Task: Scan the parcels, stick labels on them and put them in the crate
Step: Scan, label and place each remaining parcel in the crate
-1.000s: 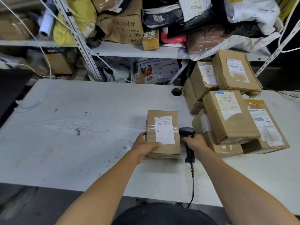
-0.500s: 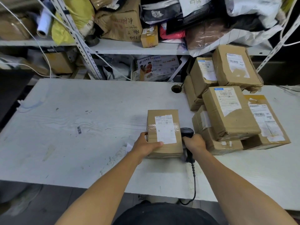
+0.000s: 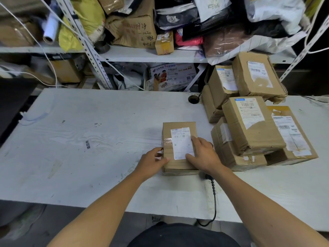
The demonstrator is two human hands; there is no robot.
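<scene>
A small brown cardboard parcel (image 3: 179, 130) with a white barcode label (image 3: 181, 142) lies on the white table (image 3: 89, 148). My left hand (image 3: 151, 162) grips its near left corner. My right hand (image 3: 204, 154) rests flat on the parcel's right side, fingers spread over the label's edge. The black handheld scanner (image 3: 204, 175) lies on the table beneath my right wrist, mostly hidden, its coiled cable (image 3: 213, 193) trailing over the table's front edge. No crate is in view.
Several labelled cardboard parcels (image 3: 249, 125) are stacked right of the small parcel. A cable hole (image 3: 193, 99) sits at the table's back edge. Behind, metal shelves (image 3: 142, 54) hold boxes, bags and a paper roll (image 3: 50, 29).
My right hand has let go of the scanner, which now lies on the table, and moved left onto the parcel's top. My left hand stays on the parcel's corner.
</scene>
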